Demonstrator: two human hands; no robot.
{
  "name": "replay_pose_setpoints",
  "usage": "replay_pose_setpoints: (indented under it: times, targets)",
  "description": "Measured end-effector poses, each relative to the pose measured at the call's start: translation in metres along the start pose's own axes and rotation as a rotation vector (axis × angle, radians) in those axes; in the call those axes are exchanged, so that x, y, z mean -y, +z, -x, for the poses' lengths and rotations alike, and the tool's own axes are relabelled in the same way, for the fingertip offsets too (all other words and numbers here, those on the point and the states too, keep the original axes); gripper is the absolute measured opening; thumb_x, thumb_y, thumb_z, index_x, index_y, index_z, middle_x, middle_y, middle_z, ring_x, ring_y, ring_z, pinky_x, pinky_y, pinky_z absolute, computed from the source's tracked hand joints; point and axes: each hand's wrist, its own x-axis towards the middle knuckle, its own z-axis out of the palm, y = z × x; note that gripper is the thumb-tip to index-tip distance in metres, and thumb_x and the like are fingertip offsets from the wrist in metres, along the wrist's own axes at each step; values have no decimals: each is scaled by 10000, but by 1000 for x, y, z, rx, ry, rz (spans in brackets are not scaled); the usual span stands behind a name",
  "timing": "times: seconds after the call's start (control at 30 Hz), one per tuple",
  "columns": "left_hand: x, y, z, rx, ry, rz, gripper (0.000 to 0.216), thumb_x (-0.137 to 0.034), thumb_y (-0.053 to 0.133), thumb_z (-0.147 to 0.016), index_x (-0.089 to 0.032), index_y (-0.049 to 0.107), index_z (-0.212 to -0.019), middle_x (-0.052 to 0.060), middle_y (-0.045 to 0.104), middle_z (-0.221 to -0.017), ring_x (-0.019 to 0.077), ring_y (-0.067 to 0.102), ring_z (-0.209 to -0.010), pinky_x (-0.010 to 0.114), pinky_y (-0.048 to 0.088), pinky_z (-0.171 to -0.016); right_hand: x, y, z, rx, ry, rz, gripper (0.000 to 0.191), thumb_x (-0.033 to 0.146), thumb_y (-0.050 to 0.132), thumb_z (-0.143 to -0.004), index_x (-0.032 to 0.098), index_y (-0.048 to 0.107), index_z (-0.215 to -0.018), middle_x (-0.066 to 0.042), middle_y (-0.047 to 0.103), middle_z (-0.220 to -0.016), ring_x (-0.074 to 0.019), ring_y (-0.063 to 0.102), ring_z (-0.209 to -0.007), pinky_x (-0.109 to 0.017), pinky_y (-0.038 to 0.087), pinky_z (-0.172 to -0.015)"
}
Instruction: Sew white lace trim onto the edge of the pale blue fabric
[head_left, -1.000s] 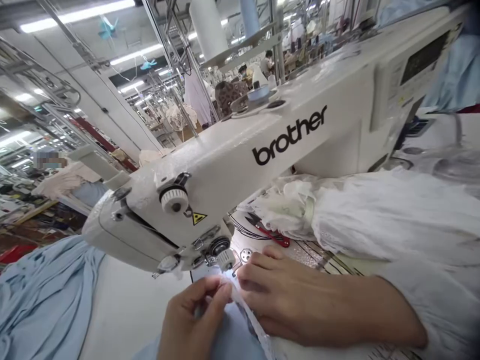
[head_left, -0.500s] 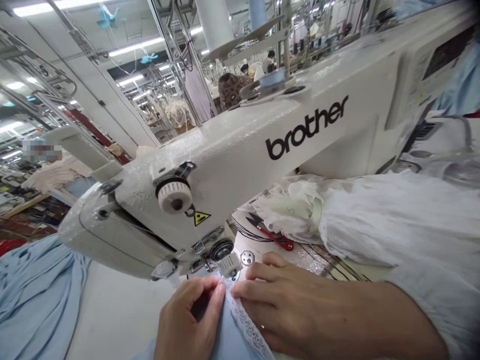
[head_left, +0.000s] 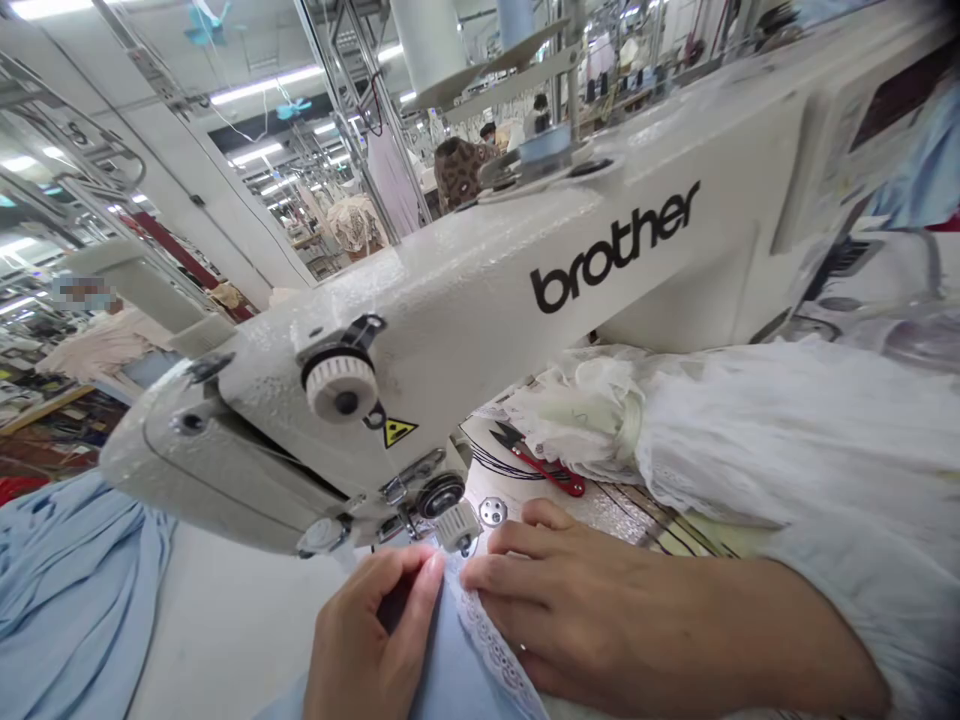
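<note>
A white Brother sewing machine (head_left: 480,290) fills the middle of the view. Just in front of its needle area (head_left: 442,530), my left hand (head_left: 367,640) pinches light blue fabric (head_left: 450,680) between thumb and fingers. My right hand (head_left: 592,610) lies on a strip of white lace trim (head_left: 487,650), fingertips pressed together on it, close beside the left hand. The needle itself is hidden by the machine head.
Red-handled thread snips (head_left: 540,462) lie on the machine bed behind my right hand. A heap of white lace fabric (head_left: 750,430) sits under the machine arm at right. More blue fabric (head_left: 67,590) drapes at the left. Other workers sit far behind.
The view has shifted slightly, so the machine head sits lower left. Both hands stay at the needle, and more lace trim shows between them than a second ago.
</note>
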Motion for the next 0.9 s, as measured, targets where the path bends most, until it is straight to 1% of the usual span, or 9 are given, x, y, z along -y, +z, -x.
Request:
replay_pose_setpoints:
  times: [0.1, 0.23, 0.3, 0.4, 0.47, 0.53, 0.6, 0.77, 0.9]
  targets:
    - [2, -2, -1, 26, 21, -12, 290, -494, 601, -807, -255, 746, -884, -12, 736, -830, 176, 662, -761, 252, 486, -733, 0, 1, 0, 1, 0, 10, 227, 264, 417, -1020, 134, 602, -994, -57, 637, -1051, -186, 514, -952, -345, 337, -855]
    - [3, -4, -3, 67, 41, -34, 314, -499, 571, -830, -245, 743, -899, -4, 723, -796, 178, 656, -743, 252, 493, -702, -1, 3, 1, -11, -3, 0, 216, 270, 435, -1013, 139, 606, -994, -55, 640, -1061, -187, 513, -975, -352, 344, -863]
    - [2, -3, -3, 62, 45, -31, 306, -498, 571, -829, -244, 736, -870, -3, 717, -790, 177, 652, -742, 251, 493, -704, -1, 3, 1, -18, -7, 7, 221, 273, 430, -1015, 142, 608, -1012, -53, 639, -1067, -191, 513, -988, -356, 344, -871]
    - [-2, 0, -1, 23, 32, -24, 272, -492, 595, -806, -249, 714, -778, -15, 710, -775, 167, 647, -725, 240, 481, -697, 0, 3, 1, -33, -22, 43, 240, 265, 413, -1022, 137, 616, -1028, -58, 636, -1070, -199, 512, -1002, -361, 344, -885]
    - [-4, 2, 0, -30, 16, -30, 265, -489, 607, -787, -247, 700, -733, -18, 700, -741, 165, 635, -692, 241, 472, -675, 0, 3, 1, -39, -38, 74, 243, 259, 415, -1022, 134, 623, -1022, -60, 637, -1061, -201, 509, -992, -362, 347, -889]
    - [-6, 3, 0, -46, 7, -34, 266, -488, 616, -768, -241, 691, -707, -21, 683, -693, 159, 615, -638, 239, 464, -639, 0, 3, 2, -28, -59, 109, 239, 243, 416, -1020, 135, 629, -1023, -64, 637, -1063, -205, 507, -965, -364, 354, -883]
    - [-6, 3, -1, -26, -17, -23, 267, -490, 620, -754, -238, 684, -695, -28, 676, -673, 152, 611, -620, 231, 459, -631, 0, 3, 3, -12, -81, 147, 232, 203, 414, -1013, 136, 636, -1024, -72, 633, -1080, -212, 504, -953, -371, 364, -870]
    - [-2, 0, -5, 43, -94, -52, 307, -532, 612, -722, -236, 656, -651, -26, 685, -685, 161, 640, -692, 220, 452, -667, -1, 1, 4, -17, -95, 161, 215, 174, 447, -983, 128, 653, -1025, -78, 626, -1067, -214, 508, -940, -376, 387, -873]
    - [4, 2, -6, 49, -113, -112, 332, -555, 582, -725, -241, 658, -651, -19, 681, -676, 166, 641, -695, 229, 462, -673, -1, -2, 5, -24, -81, 135, 218, 149, 478, -963, 119, 638, -1108, -81, 640, -1028, -218, 521, -1003, -364, 402, -918]
